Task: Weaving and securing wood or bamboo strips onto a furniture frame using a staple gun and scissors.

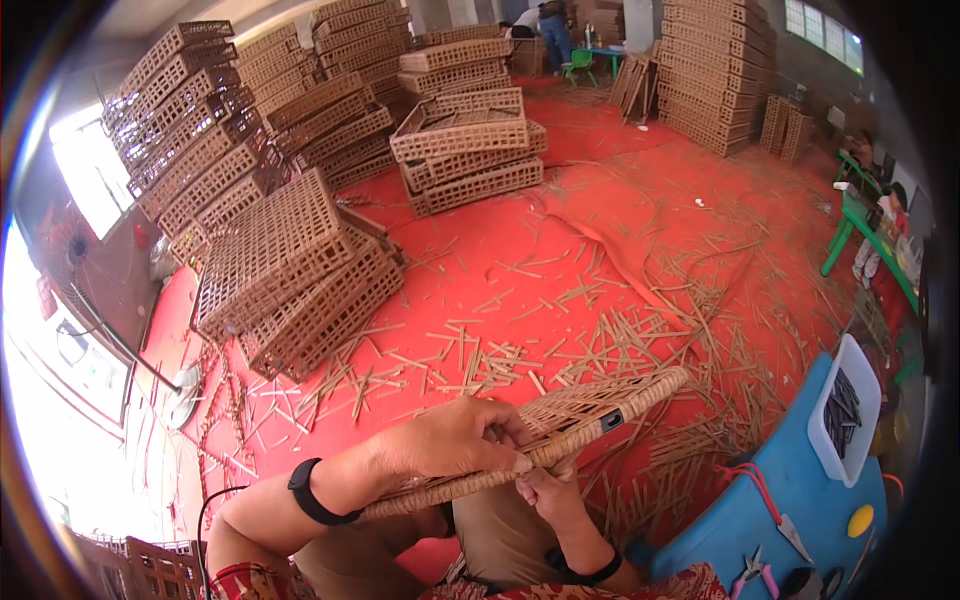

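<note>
Nearest to my camera, a woven panel (590, 405) with a thick wrapped rim lies tilted across the person's lap (505, 535), its upper end rising toward the right. From my remote seat I see the left hand (440, 440) grasping that rim from above, fingers curled over it, while the right hand (553, 497) grips it from below, just beside the left, thumb against the wrapping. Around them I have the red floor covering (480, 275), wrinkled beyond the panel. On it stand tall stacks of brown slatted crates, one leaning at far left (190, 110) and another at the back right (715, 80), with a lower pile (275, 240) nearer me. Loose pale strips (610, 345) litter the floor beyond the panel and to its right. At my lower right is a blue bench (700, 530), carrying a white tub (853, 462) of dark strips (842, 408), a red-handled cutting tool (795, 538), pink-handled snips (751, 575) and a yellow oval object (860, 520). Smallest of all, a dark patch (612, 420) with a pale mark sits on the panel's rim; it could be a label, but it is too small for me to read.
</note>
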A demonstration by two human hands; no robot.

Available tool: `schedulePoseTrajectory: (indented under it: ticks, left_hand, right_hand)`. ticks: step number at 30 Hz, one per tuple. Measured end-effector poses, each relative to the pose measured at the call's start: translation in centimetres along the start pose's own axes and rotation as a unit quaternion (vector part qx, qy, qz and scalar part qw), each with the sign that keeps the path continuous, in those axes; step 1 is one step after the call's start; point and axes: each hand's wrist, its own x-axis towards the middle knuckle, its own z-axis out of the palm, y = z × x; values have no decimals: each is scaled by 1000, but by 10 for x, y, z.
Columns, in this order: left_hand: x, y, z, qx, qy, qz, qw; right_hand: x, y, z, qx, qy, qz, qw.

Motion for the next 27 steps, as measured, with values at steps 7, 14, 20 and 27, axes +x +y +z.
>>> schedulePoseTrajectory:
  ticks: [7, 14, 20, 27]
  left_hand:
    - [17, -11, -17, 15, -22, 1, 1000]
    - [19, -9, -18, 65, -2, 23, 998]
    - [22, -11, -16, -46, -70, -10, 996]
    - [26, -10, -14, -25, -82, -4, 996]
  right_hand:
    - [5, -4, 5, -47, 8, 20, 999]
    - [3, -2, 3, -87, 0, 17, 996]
    - [2, 3, 3, -59, -1, 15, 998]
    - [4, 3, 2, -33, 0, 19, 999]
